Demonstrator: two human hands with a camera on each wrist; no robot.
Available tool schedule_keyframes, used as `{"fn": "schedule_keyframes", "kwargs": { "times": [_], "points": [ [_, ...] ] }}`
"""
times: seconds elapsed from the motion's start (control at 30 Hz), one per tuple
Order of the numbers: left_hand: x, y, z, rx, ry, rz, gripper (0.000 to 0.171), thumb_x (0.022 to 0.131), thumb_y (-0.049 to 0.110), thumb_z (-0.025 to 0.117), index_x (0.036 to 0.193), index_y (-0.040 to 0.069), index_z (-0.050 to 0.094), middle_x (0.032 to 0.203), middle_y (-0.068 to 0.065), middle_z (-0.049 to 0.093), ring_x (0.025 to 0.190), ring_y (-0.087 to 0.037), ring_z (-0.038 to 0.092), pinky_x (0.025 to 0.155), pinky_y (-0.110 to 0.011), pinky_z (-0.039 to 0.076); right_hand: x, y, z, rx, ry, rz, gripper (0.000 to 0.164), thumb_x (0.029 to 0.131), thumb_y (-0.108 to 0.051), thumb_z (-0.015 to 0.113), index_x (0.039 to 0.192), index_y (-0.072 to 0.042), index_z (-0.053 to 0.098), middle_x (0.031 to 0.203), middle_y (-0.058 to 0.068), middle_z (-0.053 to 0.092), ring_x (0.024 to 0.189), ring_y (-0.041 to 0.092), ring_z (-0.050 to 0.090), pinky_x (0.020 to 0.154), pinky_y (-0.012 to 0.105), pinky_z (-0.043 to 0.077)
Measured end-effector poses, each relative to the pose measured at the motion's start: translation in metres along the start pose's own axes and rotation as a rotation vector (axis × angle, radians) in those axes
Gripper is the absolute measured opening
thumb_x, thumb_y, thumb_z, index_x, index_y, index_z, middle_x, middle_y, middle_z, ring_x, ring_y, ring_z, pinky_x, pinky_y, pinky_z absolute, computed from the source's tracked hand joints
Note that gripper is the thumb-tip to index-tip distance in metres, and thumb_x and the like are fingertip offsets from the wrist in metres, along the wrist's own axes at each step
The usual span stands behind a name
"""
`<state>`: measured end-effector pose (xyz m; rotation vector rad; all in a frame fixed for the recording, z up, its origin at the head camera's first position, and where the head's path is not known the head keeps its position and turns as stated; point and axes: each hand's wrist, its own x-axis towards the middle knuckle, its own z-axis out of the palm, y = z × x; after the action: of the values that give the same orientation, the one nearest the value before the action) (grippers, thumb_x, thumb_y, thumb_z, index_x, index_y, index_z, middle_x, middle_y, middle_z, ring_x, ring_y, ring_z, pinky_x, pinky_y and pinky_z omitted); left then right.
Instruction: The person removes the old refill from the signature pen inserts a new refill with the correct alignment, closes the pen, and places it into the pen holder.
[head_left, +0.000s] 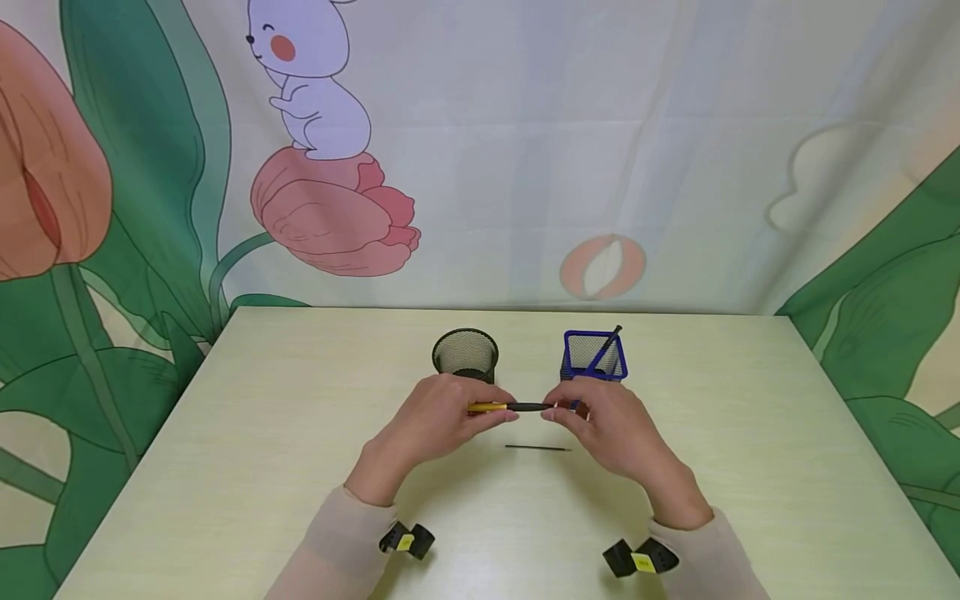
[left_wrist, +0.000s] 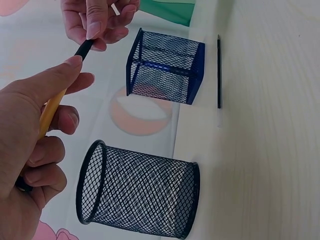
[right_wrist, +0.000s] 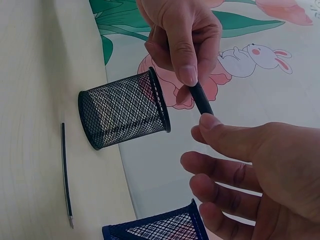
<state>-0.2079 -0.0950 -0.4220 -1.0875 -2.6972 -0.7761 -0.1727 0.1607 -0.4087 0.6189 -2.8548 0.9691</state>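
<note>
My left hand [head_left: 442, 410] grips a yellow-and-black pen [head_left: 487, 407], its thumb and fingers curled round the yellow barrel. In the left wrist view the pen's black back end pokes out below the curled fingers. Thumb and forefinger of my right hand [head_left: 606, 421] pinch the tip of the black front section [right_wrist: 202, 100]; its other fingers are spread apart in the right wrist view. The pen lies level between both hands, above the table. Below it, a thin black pen refill [head_left: 537, 447] with a metal tip lies flat on the table.
A round black mesh pen holder [left_wrist: 140, 190] stands behind my left hand. Behind my right hand is a square blue mesh holder [left_wrist: 165, 82], with a slanting blue-and-black bar [head_left: 606, 348] across its opening. A printed curtain [head_left: 487, 167] hangs beyond the pale table [head_left: 300, 400].
</note>
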Motion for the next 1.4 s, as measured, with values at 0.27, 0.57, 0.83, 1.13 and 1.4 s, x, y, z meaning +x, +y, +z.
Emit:
{"fn": "schedule_keyframes", "kwargs": {
  "times": [0.27, 0.57, 0.83, 1.13, 1.4],
  "points": [
    [0.0004, 0.0012, -0.0016, -0.01, -0.014, -0.004, 0.024, 0.097, 0.045, 0.071, 0.111, 0.029, 0.081, 0.092, 0.017, 0.078, 0.065, 0.005, 0.057, 0.056, -0.02, 0.044, 0.0009, -0.0001, 0.0001, -0.008, -0.003, 0.005, 0.006, 0.095, -0.027, 0.076, 0.099, -0.024, 0.079, 0.086, -0.012, 0.07, 0.068, 0.006, 0.057, 0.059, 0.026, 0.046],
    [0.0008, 0.0021, -0.0022, 0.011, -0.031, -0.026, 0.021, 0.096, 0.047, 0.072, 0.104, 0.029, 0.079, 0.077, 0.019, 0.068, 0.06, 0.003, 0.052, 0.055, -0.021, 0.043, 0.0011, 0.0003, 0.0003, -0.005, -0.021, 0.019, 0.008, 0.096, -0.029, 0.075, 0.1, -0.024, 0.079, 0.087, -0.01, 0.071, 0.068, 0.006, 0.057, 0.059, 0.026, 0.046],
    [0.0005, 0.0019, -0.003, -0.02, -0.025, -0.016, 0.013, 0.096, 0.036, 0.075, 0.097, 0.023, 0.079, 0.081, 0.014, 0.071, 0.064, 0.001, 0.055, 0.058, -0.02, 0.046, 0.0014, 0.0016, -0.0001, 0.007, -0.026, 0.01, 0.011, 0.098, -0.031, 0.072, 0.101, -0.023, 0.079, 0.087, -0.011, 0.071, 0.069, 0.008, 0.058, 0.061, 0.027, 0.047],
    [0.0007, 0.0008, -0.0017, -0.004, -0.015, -0.005, 0.02, 0.097, 0.039, 0.074, 0.104, 0.023, 0.082, 0.099, 0.012, 0.079, 0.074, 0.0, 0.066, 0.064, -0.02, 0.05, 0.0018, 0.0022, -0.0003, -0.001, -0.046, 0.01, 0.016, 0.103, -0.033, 0.065, 0.102, -0.023, 0.078, 0.089, -0.007, 0.073, 0.071, 0.006, 0.058, 0.064, 0.028, 0.048],
    [0.0002, 0.0009, -0.0016, 0.018, -0.012, 0.008, 0.023, 0.097, 0.04, 0.072, 0.106, 0.022, 0.082, 0.102, 0.011, 0.079, 0.08, -0.002, 0.069, 0.067, -0.022, 0.053, 0.0019, 0.0032, 0.0006, -0.001, -0.074, 0.005, 0.016, 0.105, -0.03, 0.062, 0.097, -0.024, 0.075, 0.083, -0.011, 0.066, 0.069, 0.007, 0.056, 0.064, 0.028, 0.046]
  ]
}}
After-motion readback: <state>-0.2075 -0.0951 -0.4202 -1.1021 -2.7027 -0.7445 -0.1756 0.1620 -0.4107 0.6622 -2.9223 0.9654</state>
